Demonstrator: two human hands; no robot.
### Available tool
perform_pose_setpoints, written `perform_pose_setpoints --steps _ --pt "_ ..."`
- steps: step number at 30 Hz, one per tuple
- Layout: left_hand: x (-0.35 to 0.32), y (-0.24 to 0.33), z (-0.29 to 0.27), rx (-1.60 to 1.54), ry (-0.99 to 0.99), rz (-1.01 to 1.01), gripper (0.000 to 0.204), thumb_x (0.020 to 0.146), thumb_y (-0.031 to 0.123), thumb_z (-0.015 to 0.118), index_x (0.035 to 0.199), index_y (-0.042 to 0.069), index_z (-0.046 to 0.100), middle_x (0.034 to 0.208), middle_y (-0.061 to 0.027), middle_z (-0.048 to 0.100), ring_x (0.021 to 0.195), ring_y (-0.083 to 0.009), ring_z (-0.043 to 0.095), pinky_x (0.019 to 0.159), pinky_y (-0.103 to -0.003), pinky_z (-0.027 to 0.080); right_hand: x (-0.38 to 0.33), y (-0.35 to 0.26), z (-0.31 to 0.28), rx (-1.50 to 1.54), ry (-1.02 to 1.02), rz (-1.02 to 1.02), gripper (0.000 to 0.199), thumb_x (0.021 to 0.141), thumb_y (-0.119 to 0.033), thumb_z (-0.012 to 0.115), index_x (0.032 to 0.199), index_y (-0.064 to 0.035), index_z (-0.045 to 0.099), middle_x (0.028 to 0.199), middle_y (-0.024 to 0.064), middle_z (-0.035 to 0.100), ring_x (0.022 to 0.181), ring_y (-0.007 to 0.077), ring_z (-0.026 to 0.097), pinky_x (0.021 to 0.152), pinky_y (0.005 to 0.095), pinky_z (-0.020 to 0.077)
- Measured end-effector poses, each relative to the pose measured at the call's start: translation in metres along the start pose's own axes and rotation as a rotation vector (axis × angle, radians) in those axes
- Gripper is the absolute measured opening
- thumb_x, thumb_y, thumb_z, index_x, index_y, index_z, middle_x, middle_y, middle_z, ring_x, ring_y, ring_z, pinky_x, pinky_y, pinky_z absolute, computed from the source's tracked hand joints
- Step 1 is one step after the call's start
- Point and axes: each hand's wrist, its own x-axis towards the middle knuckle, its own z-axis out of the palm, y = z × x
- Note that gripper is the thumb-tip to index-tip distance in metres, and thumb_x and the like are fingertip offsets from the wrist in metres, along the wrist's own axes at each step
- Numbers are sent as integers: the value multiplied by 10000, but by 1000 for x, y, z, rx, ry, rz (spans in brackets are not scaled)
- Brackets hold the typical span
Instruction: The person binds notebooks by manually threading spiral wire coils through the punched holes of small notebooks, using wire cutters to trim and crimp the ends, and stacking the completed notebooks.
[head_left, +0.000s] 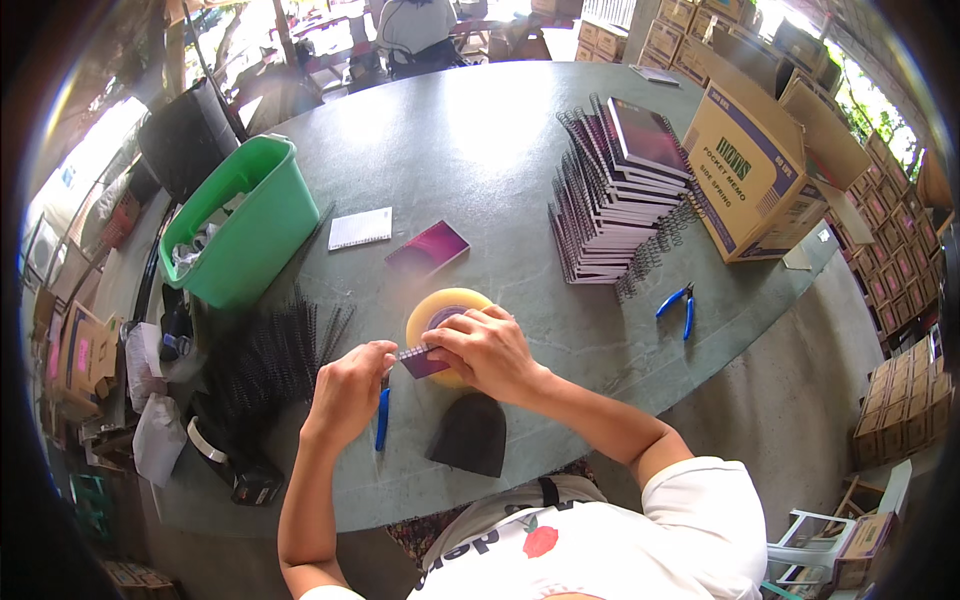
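Observation:
My right hand (490, 350) grips a small purple-covered pocket notebook (424, 366) above a wide yellow roll of tape (417, 318) lying flat. A dark spiral coil (414, 351) runs along the notebook's upper edge. At its left end, the fingertips of my left hand (347, 392) are pinched together on the coil; the exact grip is too small to see. Blue-handled pliers (382, 420) lie on the table just below that hand. Nearer to me is a black dome-shaped flat piece (470, 437). A heap of loose black spiral coils (265, 350) spreads to the left.
A tall stack of spiral notebooks (630, 200) stands right of centre, beside an open cardboard box (745, 170). Blue-handled cutters (688, 309) lie in front. Toward the left are a green bin (250, 200), a white notepad (361, 228) and a purple-covered notepad (430, 248). Someone sits beyond the table.

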Motion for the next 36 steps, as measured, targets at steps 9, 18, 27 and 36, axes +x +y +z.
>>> perform_pose_setpoints --steps 9,18,27,36 --pt "4 -3 -8 -61 -256 -356 202 818 203 668 904 42 581 791 -107 605 567 -276 589 528 -380 454 -2 -3 -2 14 -22 11 138 799 -213 654 925 -156 658 848 -10 659 834 180 632 782 350 440" --pt "-5 -3 11 -60 94 -66 189 808 194 669 865 39 577 754 -107 541 679 -265 557 595 -386 457 4 -8 0 -20 19 29 166 823 -224 626 965 -138 623 889 26 645 831 213 629 747 367 457" --pt "-55 43 89 130 -302 -124 474 779 326 684 1110 16 547 934 -195 571 807 -374 575 681 -443 484 5 -3 5 -1 -90 91 180 788 -206 648 946 -121 627 854 68 663 832 244 641 723 380 480" --pt "-34 39 37 -193 76 -124 371 751 91 674 1107 126 575 978 -145 566 865 -345 602 711 -411 504 0 43 -29 214 -159 245 226 692 -218 764 877 -105 697 892 78 687 795 202 661 717 337 505"
